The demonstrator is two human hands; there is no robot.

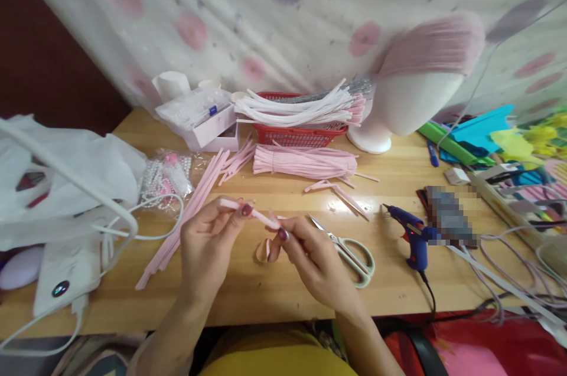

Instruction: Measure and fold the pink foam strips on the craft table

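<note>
A short pale pink pipe cleaner [259,216] stretches between my two hands above the table. My left hand [204,241] pinches its left end between thumb and fingers. At the other end, my right hand [315,257] grips it, with fingers curled. Under the right fingertips lies a small ring-shaped thing [261,252], partly hidden. Scissors with pale green handles [364,258] rest just right of my right hand, blades partly behind it. Long pink pipe cleaners [195,211] lie beside my left hand, and a few bent pieces [336,192] sit farther back.
Behind stand a red basket [295,137] of white pipe cleaners, a pink bundle [303,162], and a white foam head [405,101]. A blue glue gun [416,246] and a phone [452,216] are at right. Beads [166,181], a white bag [71,169] and cables occupy the left.
</note>
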